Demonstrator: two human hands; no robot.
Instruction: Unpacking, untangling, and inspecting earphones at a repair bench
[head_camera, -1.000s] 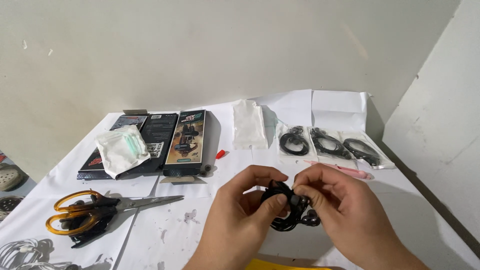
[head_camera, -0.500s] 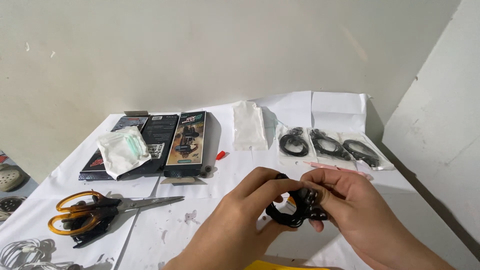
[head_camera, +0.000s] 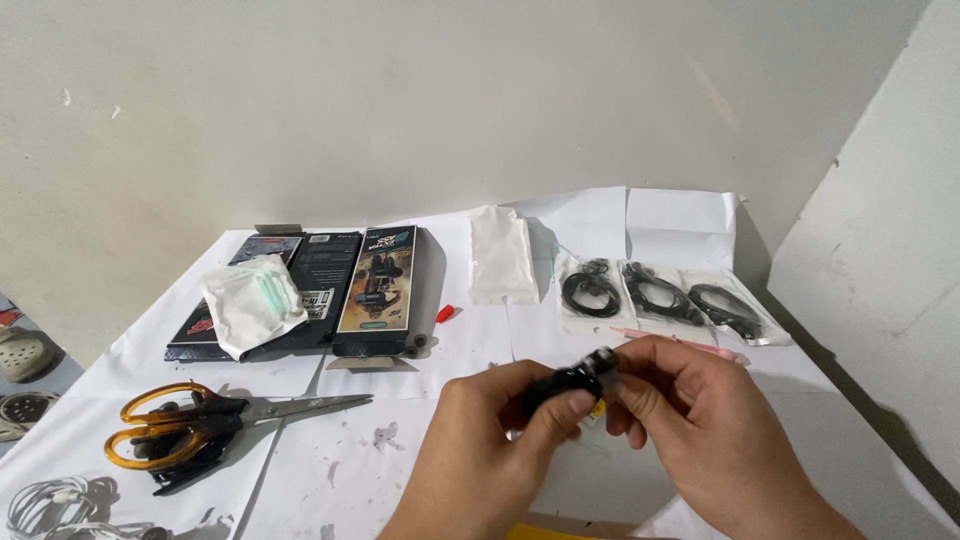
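Both hands' fingers pinch a black cable bundle (three clear bagged cables beyond).

Soft, even light, fairly bright; a dark shadow falls beside the table at far right; no glare; near hands slightly blurred; edges barely distorted.

Three dark flat boxes lie at back left (side by side); three clear pouches lie at back right.

black cable bundle, orange-handled scissors
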